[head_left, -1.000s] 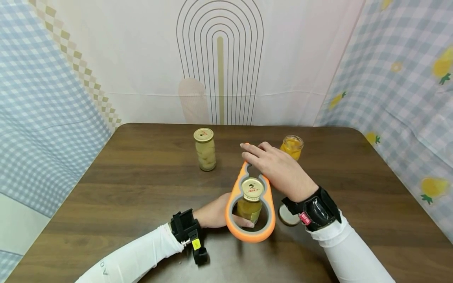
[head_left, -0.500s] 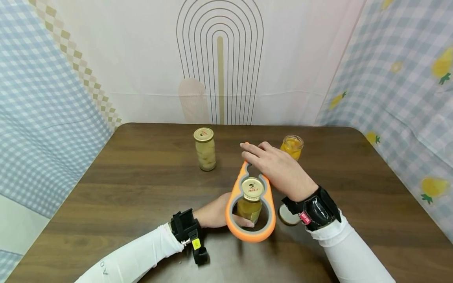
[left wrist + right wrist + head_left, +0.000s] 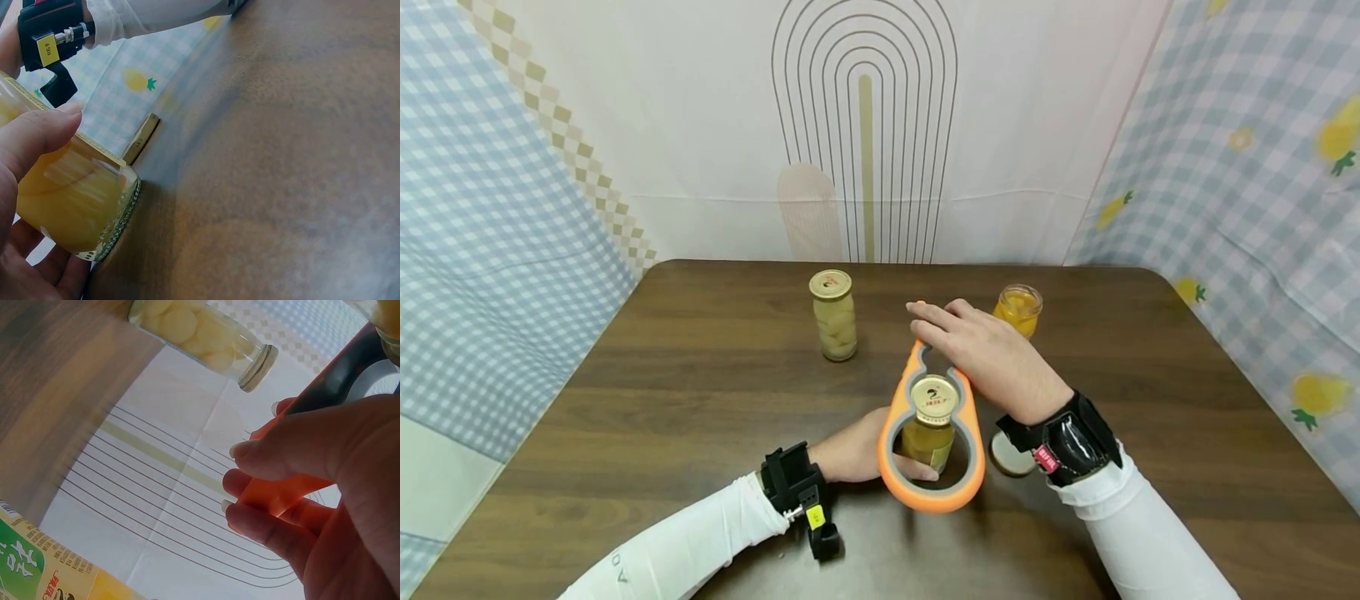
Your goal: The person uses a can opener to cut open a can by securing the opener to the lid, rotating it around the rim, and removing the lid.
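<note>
My left hand [image 3: 857, 446] holds a glass jar [image 3: 927, 442] of yellow contents upright low over the table, its thumb across the front. In the left wrist view, thumb and fingers wrap this jar [image 3: 81, 200] near its base. My right hand [image 3: 992, 354] grips the handle end of an orange jar opener [image 3: 932, 502] with a grey inner edge. The jar's pale gold lid [image 3: 935, 400] shows inside the opener's middle opening, and the wide opening frames the jar body below. In the right wrist view, thumb and fingers curl round the orange handle [image 3: 275, 494].
A closed tall jar [image 3: 835, 329] of pale round pieces stands at the back left. An uncovered jar [image 3: 1019, 310] of orange fruit is behind my right hand. A loose lid [image 3: 1011, 456] lies beneath my right wrist. The wooden table [image 3: 700, 375] meets a patterned cloth [image 3: 715, 125] behind.
</note>
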### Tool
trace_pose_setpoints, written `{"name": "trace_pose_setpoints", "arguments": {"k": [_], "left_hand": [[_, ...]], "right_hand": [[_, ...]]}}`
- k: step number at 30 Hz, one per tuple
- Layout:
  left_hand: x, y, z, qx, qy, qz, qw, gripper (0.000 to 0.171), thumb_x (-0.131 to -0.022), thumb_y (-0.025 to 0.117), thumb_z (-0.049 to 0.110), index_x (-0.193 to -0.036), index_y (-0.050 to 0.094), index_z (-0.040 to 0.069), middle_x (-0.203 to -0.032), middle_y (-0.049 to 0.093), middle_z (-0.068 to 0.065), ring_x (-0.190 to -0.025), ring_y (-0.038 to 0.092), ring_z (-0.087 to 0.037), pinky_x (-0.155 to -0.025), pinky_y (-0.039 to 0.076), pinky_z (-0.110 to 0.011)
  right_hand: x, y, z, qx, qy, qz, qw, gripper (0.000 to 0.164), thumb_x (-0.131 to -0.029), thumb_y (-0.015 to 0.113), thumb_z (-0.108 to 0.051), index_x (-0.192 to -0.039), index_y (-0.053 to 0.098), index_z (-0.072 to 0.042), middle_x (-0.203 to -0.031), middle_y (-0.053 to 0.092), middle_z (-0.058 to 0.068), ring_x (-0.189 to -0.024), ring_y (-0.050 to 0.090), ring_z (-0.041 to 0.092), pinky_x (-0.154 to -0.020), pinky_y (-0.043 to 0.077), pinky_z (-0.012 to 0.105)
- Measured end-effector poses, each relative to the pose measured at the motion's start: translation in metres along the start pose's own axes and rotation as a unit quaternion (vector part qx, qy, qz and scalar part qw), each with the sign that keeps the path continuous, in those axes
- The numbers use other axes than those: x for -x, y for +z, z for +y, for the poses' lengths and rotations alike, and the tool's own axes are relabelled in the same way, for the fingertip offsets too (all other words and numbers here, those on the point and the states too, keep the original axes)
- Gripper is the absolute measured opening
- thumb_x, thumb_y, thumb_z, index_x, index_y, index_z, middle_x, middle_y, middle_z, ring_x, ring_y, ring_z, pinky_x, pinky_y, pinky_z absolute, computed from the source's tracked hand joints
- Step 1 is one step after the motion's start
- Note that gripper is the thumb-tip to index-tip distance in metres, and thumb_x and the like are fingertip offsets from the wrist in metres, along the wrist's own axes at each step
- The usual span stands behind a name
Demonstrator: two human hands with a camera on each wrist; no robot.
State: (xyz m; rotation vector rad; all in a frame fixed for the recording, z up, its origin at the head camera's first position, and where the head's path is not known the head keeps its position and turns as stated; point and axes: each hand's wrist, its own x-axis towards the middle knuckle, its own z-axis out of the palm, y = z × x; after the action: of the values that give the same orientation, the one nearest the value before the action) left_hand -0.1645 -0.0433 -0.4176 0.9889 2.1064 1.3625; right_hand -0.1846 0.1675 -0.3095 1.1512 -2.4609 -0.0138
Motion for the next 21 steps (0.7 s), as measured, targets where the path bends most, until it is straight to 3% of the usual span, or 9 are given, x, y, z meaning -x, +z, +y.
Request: {"name": "trace_pose_setpoints", "arguments": {"k": [21], "left_hand": [[0.0003,-0.0002,-0.001,-0.013,0.006,0.004,0.9999,0.051,-0.086,0.083,0.028,-0.131,0.059,0.026,-0.12,0.067,0.01,-0.109,0.062,-0.004,-0.103,0.048,-0.026]], "right_hand": [[-0.003,0.0018,0.0028,-0.022,-0.009,-0.011,1.0,0.036,-0.093,0.067,0.004,-0.123,0.062,-0.015,-0.151,0.053,0.006,-0.109,0.057,0.023,-0.085,0.054,0.033]]}}
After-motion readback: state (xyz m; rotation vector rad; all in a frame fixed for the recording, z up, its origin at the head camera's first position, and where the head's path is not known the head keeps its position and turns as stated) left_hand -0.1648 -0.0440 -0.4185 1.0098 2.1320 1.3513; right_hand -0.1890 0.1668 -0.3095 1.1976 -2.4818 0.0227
